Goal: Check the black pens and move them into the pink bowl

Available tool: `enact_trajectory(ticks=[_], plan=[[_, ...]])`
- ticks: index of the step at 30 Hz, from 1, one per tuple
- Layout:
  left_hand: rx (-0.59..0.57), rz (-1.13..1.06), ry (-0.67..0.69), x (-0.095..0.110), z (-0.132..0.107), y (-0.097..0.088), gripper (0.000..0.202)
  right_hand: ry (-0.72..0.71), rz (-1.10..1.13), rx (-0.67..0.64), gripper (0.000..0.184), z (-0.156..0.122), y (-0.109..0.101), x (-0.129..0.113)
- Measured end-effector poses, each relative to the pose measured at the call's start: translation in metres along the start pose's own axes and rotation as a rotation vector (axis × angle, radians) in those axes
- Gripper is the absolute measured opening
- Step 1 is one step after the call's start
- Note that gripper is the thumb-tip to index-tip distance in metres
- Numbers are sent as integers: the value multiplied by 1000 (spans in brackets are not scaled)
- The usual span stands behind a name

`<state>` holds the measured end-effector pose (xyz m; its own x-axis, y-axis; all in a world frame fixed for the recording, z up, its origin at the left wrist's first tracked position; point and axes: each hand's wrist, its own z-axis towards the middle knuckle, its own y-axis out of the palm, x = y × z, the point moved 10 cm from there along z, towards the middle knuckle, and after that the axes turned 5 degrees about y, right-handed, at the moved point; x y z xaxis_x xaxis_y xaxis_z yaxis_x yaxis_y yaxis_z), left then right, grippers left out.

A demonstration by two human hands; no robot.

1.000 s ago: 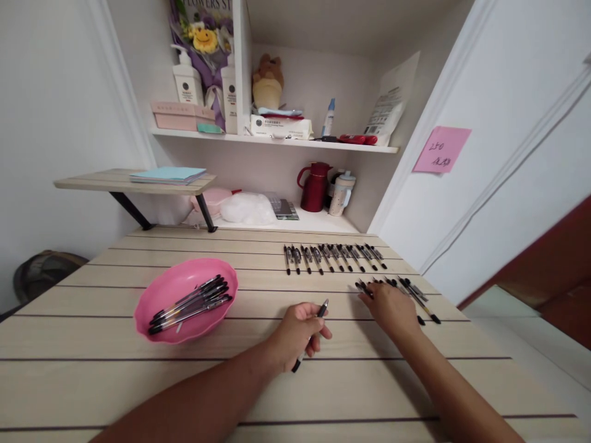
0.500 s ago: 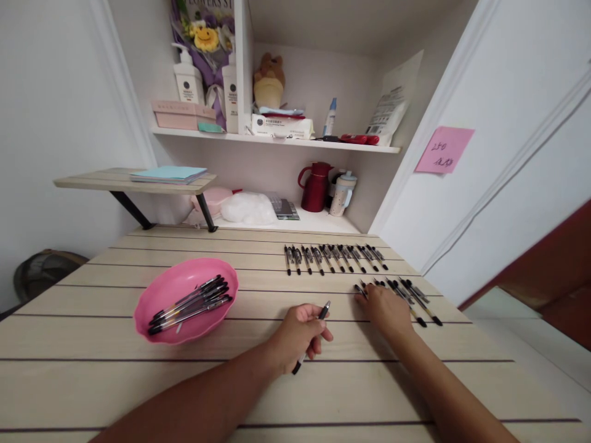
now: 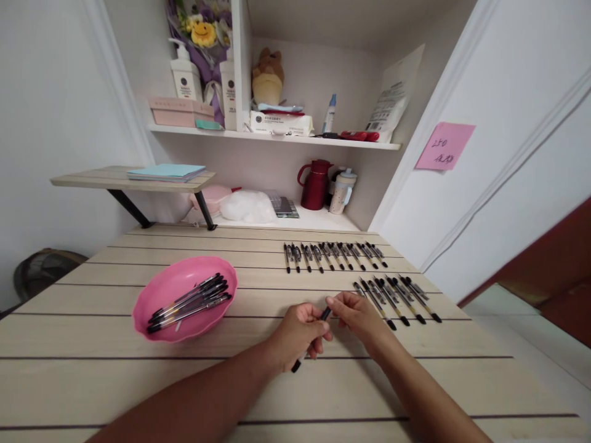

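My left hand [image 3: 298, 335] is closed around a black pen [image 3: 310, 347] that sticks out above and below the fist. The fingers of my right hand [image 3: 357, 315] pinch the upper tip of that same pen. A near row of black pens [image 3: 392, 298] lies on the wooden table [image 3: 323, 394] just right of my right hand. Farther back lies a longer row of pens [image 3: 333, 256]. A pink bowl [image 3: 159, 289] at the left holds several more pens [image 3: 190, 301].
Behind the table a low shelf carries a red jug [image 3: 316, 185], a cup [image 3: 342, 192] and a white bag [image 3: 248, 207]. A small raised desk shelf [image 3: 92, 179] with a blue notebook stands at back left. A pink sticky note [image 3: 444, 146] hangs on the right wall.
My right hand left the near row of pens and moved left to the pen tip held in my left hand. The left hand stayed put.
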<state>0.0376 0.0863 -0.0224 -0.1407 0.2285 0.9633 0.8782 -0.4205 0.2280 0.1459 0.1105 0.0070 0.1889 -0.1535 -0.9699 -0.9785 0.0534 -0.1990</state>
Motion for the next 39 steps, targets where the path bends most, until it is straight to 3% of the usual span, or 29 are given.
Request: enact_trajectory(ticks=[5, 12, 18, 24, 39], plan=[[-15, -28, 13, 2, 0, 0, 23, 41, 191, 52, 33, -7, 4, 6], [-63, -56, 1, -1, 1, 4, 26, 92, 465, -81, 32, -14, 20, 11], [-65, -37, 0, -1, 2, 4, 27, 69, 400, -66, 36, -13, 20, 10], [-52, -46, -8, 0, 0, 4, 27, 93, 504, -144, 35, -17, 29, 8], [-63, -45, -3, 0, 2, 5, 26, 64, 580, -185, 28, -20, 33, 3]])
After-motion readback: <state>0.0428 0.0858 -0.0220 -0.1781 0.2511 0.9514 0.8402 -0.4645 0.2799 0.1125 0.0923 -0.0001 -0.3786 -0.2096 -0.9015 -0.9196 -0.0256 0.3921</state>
